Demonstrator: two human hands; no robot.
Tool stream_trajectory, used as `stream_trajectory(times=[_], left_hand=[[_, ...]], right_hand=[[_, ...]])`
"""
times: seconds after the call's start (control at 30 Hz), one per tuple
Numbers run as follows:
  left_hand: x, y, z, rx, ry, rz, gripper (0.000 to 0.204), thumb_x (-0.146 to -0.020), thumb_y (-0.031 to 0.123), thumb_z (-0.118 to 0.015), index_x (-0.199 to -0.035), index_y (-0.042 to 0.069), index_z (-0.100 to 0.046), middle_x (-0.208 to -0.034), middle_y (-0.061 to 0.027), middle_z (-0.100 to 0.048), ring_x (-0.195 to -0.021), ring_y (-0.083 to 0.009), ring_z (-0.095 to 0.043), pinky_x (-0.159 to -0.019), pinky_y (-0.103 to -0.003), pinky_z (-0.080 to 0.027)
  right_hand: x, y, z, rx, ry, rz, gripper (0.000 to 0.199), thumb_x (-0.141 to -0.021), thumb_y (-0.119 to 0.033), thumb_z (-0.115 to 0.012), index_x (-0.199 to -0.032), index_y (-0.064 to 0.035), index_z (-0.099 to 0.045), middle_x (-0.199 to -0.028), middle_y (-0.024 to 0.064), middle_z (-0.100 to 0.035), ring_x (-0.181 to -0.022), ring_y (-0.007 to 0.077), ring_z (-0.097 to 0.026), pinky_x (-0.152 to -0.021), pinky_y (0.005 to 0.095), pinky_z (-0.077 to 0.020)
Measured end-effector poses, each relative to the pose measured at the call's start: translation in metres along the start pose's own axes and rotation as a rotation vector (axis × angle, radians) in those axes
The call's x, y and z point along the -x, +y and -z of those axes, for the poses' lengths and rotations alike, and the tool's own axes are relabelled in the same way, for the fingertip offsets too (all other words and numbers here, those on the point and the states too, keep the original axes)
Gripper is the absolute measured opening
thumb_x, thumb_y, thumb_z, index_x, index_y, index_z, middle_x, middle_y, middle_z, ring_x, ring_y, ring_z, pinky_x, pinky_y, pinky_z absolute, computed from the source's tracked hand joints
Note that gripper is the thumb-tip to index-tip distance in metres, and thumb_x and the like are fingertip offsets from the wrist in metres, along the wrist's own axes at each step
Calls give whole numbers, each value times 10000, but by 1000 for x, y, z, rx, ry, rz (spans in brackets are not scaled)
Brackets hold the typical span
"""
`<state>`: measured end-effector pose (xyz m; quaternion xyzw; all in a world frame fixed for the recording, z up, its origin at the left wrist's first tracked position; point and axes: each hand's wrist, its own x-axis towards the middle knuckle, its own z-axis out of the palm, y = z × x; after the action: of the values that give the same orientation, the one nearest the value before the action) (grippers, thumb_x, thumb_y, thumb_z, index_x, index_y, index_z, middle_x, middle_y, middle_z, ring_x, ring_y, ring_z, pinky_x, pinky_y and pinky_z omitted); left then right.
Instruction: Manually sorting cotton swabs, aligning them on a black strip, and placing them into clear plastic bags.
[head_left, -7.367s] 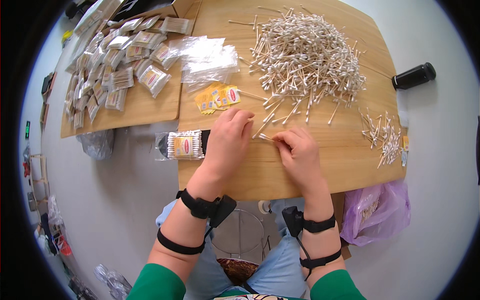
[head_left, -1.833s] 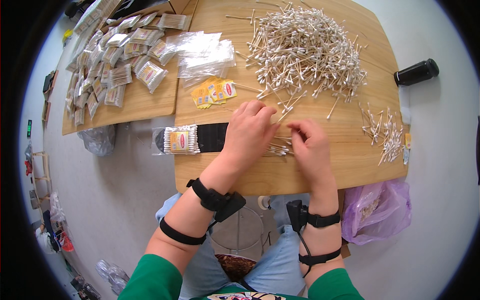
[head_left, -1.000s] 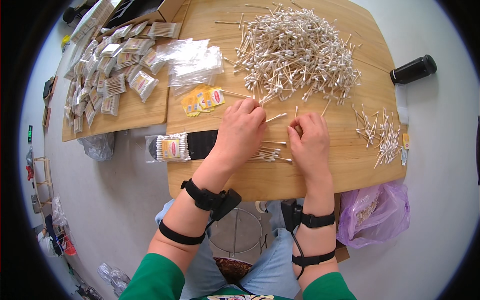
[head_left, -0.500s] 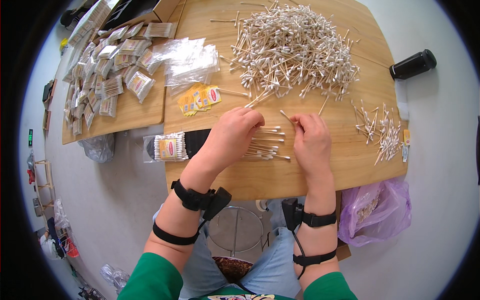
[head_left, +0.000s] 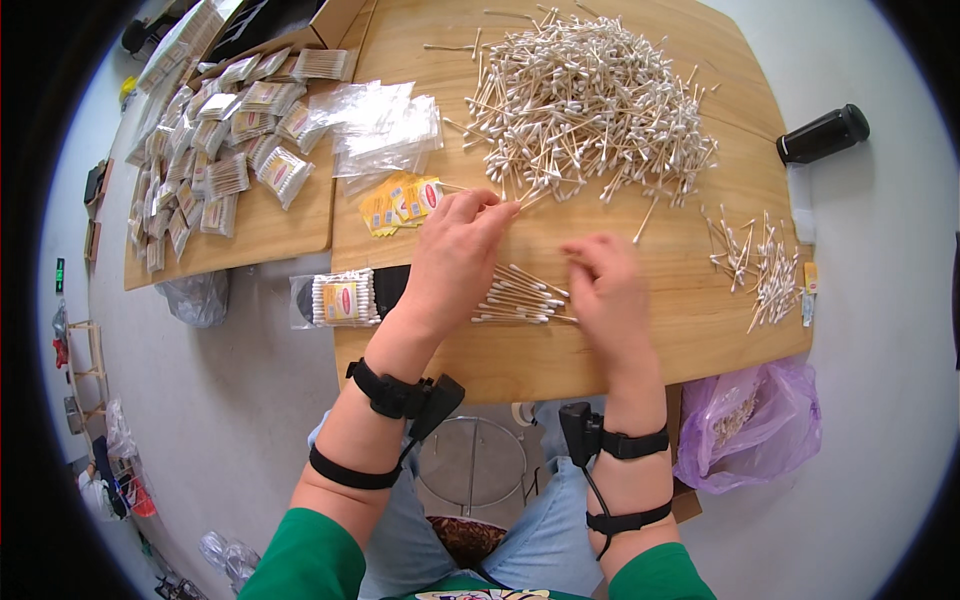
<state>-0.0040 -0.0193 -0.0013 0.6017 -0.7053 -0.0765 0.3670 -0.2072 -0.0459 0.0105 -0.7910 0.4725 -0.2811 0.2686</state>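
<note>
My left hand (head_left: pixel 455 255) reaches to the near edge of a large heap of wooden-stick cotton swabs (head_left: pixel 590 105). Its thumb and forefinger are pinched at the end of a cotton swab (head_left: pixel 533 198). Below that hand lies a loose row of cotton swabs (head_left: pixel 520 298), their white tips pointing right. My right hand (head_left: pixel 612 300) is over the table just right of this row, smeared by motion, so what its fingers hold cannot be made out. Left of my left wrist, a filled clear bag of cotton swabs (head_left: pixel 345 298) with a yellow label lies beside a black strip (head_left: pixel 390 288).
Yellow cards (head_left: pixel 400 203) and clear empty bags (head_left: pixel 385 130) lie beyond my left hand. Filled packets (head_left: pixel 225 180) are piled at the left. Smaller swab groups (head_left: pixel 775 285) lie at the right, near a black bottle (head_left: pixel 823 134). A purple bag (head_left: pixel 750 425) hangs below the table edge.
My left hand has moved slightly up to a swab at the heap's edge. My right hand has shifted slightly left and down; the swab seen at its fingertips no longer shows there.
</note>
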Motion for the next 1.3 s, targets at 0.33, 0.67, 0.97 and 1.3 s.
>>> stream_trajectory(times=[0.33, 0.67, 0.97, 1.3], left_hand=[[2, -1, 7, -37, -114, -31, 159, -846, 18, -674, -1000, 34, -707, -1043, -81, -679, -1011, -293, -623, -915, -400, -496], [1, 0, 4, 83, -86, 81, 97, -843, 5, -673, -933, 24, -642, -905, -113, -659, -902, -310, -629, -800, -401, -502], [2, -4, 12, 104, -126, 117, 122, -829, 13, -698, -942, 17, -652, -899, -114, -640, -879, -311, -627, -792, -395, -509], [3, -8, 25, 155, -280, 156, 116, -844, -29, -659, -947, 23, -680, -950, -124, -631, -896, -329, -628, -785, -398, -521]], right_hand=[[5, 26, 19, 328, 191, 21, 242, -839, -9, -666, -1079, -10, -696, -1094, 145, -671, -1009, 337, -613, -891, 414, -503], [3, 6, -1, 73, 141, 45, 133, -817, 58, -622, -923, -10, -666, -883, 151, -653, -889, 352, -608, -774, 440, -493], [4, 15, 8, 128, 177, -111, 115, -823, 10, -658, -931, -29, -647, -908, 132, -629, -911, 350, -595, -801, 438, -484], [0, 7, 3, 184, 104, 27, 64, -820, 17, -660, -871, -21, -647, -868, 140, -617, -876, 350, -591, -774, 441, -479]])
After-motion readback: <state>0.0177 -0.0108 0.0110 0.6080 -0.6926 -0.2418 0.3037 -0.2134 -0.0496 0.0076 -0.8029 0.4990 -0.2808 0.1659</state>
